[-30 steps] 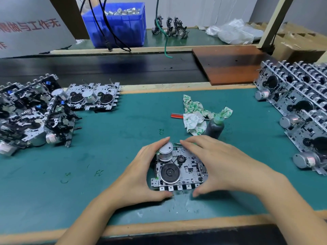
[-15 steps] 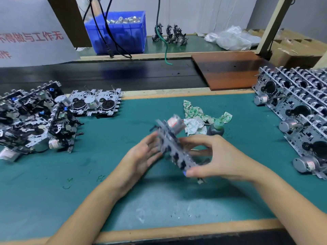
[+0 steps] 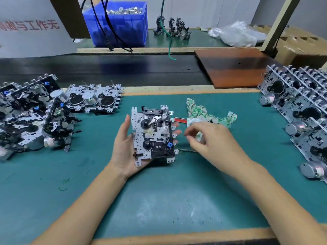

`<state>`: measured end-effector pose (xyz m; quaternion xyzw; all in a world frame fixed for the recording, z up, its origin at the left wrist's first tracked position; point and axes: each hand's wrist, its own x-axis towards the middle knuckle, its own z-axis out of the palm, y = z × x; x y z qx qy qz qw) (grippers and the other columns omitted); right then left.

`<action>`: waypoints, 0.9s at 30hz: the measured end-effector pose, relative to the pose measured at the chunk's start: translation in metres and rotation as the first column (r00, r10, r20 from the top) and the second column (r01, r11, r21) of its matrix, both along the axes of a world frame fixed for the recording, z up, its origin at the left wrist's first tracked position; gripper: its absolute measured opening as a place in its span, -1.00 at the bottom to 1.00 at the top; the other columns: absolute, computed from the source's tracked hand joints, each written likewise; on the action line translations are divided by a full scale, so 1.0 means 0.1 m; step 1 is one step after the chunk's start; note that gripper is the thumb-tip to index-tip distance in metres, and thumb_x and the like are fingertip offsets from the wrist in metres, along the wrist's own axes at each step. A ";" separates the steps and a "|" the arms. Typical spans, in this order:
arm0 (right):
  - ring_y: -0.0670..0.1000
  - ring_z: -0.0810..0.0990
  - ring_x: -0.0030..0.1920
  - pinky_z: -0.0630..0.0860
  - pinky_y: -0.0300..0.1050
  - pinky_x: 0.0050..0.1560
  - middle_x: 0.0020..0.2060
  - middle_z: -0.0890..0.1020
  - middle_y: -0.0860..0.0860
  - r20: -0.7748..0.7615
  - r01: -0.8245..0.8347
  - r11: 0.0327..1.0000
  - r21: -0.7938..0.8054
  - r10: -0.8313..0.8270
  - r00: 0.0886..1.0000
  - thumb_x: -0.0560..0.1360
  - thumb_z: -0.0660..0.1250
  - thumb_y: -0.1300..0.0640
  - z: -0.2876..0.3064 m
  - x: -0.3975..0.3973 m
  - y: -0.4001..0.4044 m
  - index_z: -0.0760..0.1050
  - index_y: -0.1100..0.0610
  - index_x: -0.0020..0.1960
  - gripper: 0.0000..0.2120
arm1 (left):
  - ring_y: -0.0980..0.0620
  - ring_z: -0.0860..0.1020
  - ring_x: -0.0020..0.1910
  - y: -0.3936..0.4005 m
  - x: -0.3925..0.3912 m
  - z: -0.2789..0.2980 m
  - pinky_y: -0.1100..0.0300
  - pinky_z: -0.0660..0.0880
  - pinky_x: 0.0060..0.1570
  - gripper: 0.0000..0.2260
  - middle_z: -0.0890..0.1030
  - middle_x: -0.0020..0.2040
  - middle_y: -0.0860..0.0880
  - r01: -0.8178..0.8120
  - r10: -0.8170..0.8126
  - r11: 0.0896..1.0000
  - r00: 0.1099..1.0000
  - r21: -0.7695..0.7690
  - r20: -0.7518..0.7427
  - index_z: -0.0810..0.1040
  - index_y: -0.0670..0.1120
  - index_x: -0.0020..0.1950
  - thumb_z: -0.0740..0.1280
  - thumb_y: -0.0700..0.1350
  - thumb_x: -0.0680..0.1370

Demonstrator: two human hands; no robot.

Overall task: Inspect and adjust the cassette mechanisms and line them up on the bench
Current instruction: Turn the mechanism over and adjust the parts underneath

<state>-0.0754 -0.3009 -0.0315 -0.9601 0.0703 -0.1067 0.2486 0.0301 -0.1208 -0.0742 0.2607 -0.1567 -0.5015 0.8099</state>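
Your left hand (image 3: 123, 147) cradles the silver-and-black metal cassette mechanism (image 3: 153, 136) face-up above the green worktop (image 3: 159, 191) for inspection; your right hand (image 3: 208, 138), fingers loosely curled and empty, hovers beside it, seemingly ready to adjust.

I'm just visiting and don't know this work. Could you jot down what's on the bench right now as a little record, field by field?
Held item: cassette mechanism, lifted off the mat, its black-and-metal side facing up
Left hand: cradles the mechanism from beneath, fingertips showing past its right edge
Right hand: beside the mechanism, not touching it, fingers loosely curled, blurred
Left of bench: pile of mechanisms
Right of bench: row of mechanisms, leaning in line
Behind the hands: crumpled cloth
Surface: green mat
Far back: blue bin of metal parts
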 end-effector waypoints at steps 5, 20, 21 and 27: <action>0.10 0.51 0.04 0.28 -0.11 -0.26 0.04 0.49 0.04 -0.356 -0.126 0.871 -0.474 -0.059 0.933 0.54 0.22 0.08 -0.09 0.06 0.09 0.34 0.10 0.03 -0.87 | -0.33 0.28 0.42 -0.03 0.02 -0.02 -0.20 0.21 0.40 -0.20 0.27 0.42 -0.40 0.028 -0.030 0.999 0.994 -0.017 -0.106 0.28 -0.28 0.46 0.33 0.25 0.43; -0.13 0.15 -0.58 0.16 -0.38 -0.55 -0.59 0.26 -0.10 -0.111 -0.083 0.678 0.731 0.238 0.965 0.62 0.10 0.07 -0.17 0.11 0.04 0.36 0.07 -0.15 -0.80 | -0.16 0.58 0.15 -0.07 0.06 -0.16 -0.01 0.52 0.15 -0.31 0.55 0.25 -0.24 -0.020 0.060 0.974 0.984 0.227 -0.170 0.57 -0.22 0.25 0.23 0.33 0.42; -0.13 0.12 -0.59 0.13 -0.37 -0.58 -0.60 0.24 -0.09 -0.160 -0.031 0.649 0.760 0.232 0.959 0.62 0.11 0.07 -0.18 0.12 0.05 0.39 0.10 -0.22 -0.73 | -0.15 0.59 0.12 -0.07 0.06 -0.16 0.01 0.53 0.12 -0.32 0.58 0.22 -0.23 -0.008 0.051 0.969 0.985 0.249 -0.166 0.59 -0.21 0.22 0.23 0.34 0.42; -0.06 0.24 -0.61 0.31 -0.27 -0.58 -0.61 0.20 -0.02 -0.323 0.085 0.619 0.781 0.283 0.903 0.60 0.13 -0.04 -0.20 0.13 0.01 0.34 0.10 -0.47 -0.52 | -0.11 0.63 0.07 -0.11 0.05 -0.16 0.04 0.57 0.06 -0.37 0.63 0.14 -0.19 0.008 0.044 0.945 0.987 0.327 -0.152 0.67 -0.17 0.08 0.21 0.35 0.41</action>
